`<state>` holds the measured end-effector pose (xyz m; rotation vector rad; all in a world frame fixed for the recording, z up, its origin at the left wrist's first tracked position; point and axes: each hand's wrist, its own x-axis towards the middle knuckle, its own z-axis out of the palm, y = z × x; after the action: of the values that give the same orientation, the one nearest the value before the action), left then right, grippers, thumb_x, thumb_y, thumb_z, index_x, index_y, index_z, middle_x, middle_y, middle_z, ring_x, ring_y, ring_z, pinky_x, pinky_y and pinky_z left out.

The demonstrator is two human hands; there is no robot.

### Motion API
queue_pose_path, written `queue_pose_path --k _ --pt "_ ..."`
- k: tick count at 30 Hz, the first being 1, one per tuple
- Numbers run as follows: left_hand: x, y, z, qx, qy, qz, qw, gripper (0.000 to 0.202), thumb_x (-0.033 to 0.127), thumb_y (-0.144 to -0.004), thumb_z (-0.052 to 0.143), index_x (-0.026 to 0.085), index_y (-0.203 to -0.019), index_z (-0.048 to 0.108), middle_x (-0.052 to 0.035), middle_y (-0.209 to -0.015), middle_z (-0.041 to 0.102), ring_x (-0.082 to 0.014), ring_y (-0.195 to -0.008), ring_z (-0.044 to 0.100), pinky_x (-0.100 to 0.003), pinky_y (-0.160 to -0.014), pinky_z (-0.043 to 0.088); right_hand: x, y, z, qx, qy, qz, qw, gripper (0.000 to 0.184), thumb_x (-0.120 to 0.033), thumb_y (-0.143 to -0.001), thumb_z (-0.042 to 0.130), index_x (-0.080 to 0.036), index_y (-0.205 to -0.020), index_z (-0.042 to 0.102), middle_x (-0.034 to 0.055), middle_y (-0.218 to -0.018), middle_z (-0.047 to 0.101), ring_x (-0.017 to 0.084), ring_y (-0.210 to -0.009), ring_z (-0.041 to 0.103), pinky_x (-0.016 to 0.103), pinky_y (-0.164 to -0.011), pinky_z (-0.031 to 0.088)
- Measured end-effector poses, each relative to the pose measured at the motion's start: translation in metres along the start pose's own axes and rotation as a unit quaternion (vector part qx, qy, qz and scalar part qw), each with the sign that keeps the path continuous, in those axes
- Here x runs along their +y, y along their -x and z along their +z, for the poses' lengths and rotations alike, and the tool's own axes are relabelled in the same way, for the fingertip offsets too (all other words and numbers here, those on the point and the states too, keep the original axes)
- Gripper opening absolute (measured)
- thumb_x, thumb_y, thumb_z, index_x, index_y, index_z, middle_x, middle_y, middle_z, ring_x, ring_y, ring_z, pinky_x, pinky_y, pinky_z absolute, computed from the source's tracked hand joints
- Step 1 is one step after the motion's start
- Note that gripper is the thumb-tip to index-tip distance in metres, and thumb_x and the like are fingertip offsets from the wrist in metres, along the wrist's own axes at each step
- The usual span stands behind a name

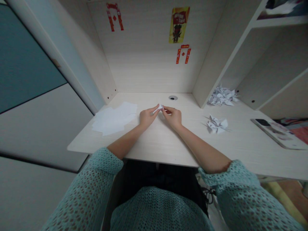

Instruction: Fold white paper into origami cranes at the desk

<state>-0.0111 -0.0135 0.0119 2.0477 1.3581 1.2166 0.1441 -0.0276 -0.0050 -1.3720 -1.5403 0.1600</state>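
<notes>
Both my hands meet over the middle of the pale wooden desk (168,144). My left hand (147,116) and my right hand (172,116) each pinch one side of a small folded piece of white paper (159,107), held just above the desk top. The fingers of both hands are closed on it. Loose white paper sheets (113,119) lie spread to the left of my left hand. A few folded paper figures (216,124) sit to the right of my right hand.
A bigger heap of folded paper figures (222,96) lies in the shelf recess at the back right. A phone on a flat printed case or book (280,132) rests at the right edge. A cable hole (172,97) is at the desk's back.
</notes>
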Motion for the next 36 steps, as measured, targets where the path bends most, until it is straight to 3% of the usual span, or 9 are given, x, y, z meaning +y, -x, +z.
queue_pose_path --k 4,7,13,21,27,36 --pt "-0.006 -0.001 0.001 0.006 -0.015 0.05 0.999 0.037 0.043 -0.082 0.061 0.034 -0.118 0.064 -0.0007 -0.117 0.066 -0.0245 -0.103 0.066 -0.036 -0.091 0.049 -0.001 -0.001 -0.003 0.015 0.02 -0.045 0.999 0.042 -0.039 -0.084 0.056 -0.029 -0.124 0.059 0.0026 -0.098 0.074 0.021 -0.084 0.069 0.034 -0.079 0.052" --pt "-0.007 -0.002 0.0 0.007 -0.049 0.113 0.992 0.034 0.041 -0.085 0.057 0.035 -0.119 0.062 -0.0003 -0.119 0.065 -0.0236 -0.106 0.064 -0.036 -0.093 0.048 -0.001 -0.001 -0.005 -0.002 0.036 -0.066 0.997 0.037 -0.034 -0.084 0.055 -0.029 -0.12 0.062 0.0027 -0.1 0.074 0.021 -0.086 0.069 0.034 -0.08 0.052" --pt "-0.005 -0.001 -0.001 -0.035 -0.086 0.2 0.975 0.033 0.038 -0.089 0.052 0.03 -0.119 0.063 -0.0029 -0.121 0.063 -0.023 -0.112 0.061 -0.04 -0.097 0.046 0.004 -0.004 -0.003 -0.022 -0.031 -0.031 0.999 0.032 -0.025 -0.079 0.056 -0.026 -0.11 0.064 0.0009 -0.099 0.073 0.018 -0.076 0.069 0.032 -0.073 0.053" --pt "-0.007 -0.002 0.001 -0.027 -0.068 0.193 0.979 0.032 0.038 -0.086 0.058 0.034 -0.117 0.063 0.0002 -0.121 0.063 -0.022 -0.11 0.063 -0.039 -0.095 0.049 0.013 -0.009 0.002 -0.025 -0.133 -0.003 0.991 0.032 -0.026 -0.076 0.058 -0.022 -0.107 0.064 0.0034 -0.092 0.072 0.017 -0.076 0.068 0.031 -0.072 0.056" --pt "-0.01 -0.005 0.0 -0.021 -0.03 0.21 0.977 0.029 0.037 -0.085 0.059 0.034 -0.114 0.065 0.0033 -0.118 0.065 -0.0178 -0.111 0.062 -0.035 -0.096 0.05 0.013 -0.009 0.001 -0.046 -0.18 -0.021 0.982 0.033 -0.03 -0.078 0.058 -0.023 -0.109 0.065 0.0046 -0.103 0.071 0.017 -0.079 0.067 0.03 -0.069 0.055" --pt "-0.012 -0.005 0.0 -0.034 -0.056 0.219 0.974 0.028 0.026 -0.086 0.059 0.039 -0.11 0.065 0.0048 -0.121 0.064 -0.0168 -0.112 0.062 -0.037 -0.096 0.05 0.019 -0.013 0.006 -0.05 -0.231 0.016 0.972 0.033 -0.034 -0.073 0.062 -0.02 -0.102 0.067 0.0059 -0.103 0.071 0.015 -0.074 0.064 0.029 -0.067 0.054"
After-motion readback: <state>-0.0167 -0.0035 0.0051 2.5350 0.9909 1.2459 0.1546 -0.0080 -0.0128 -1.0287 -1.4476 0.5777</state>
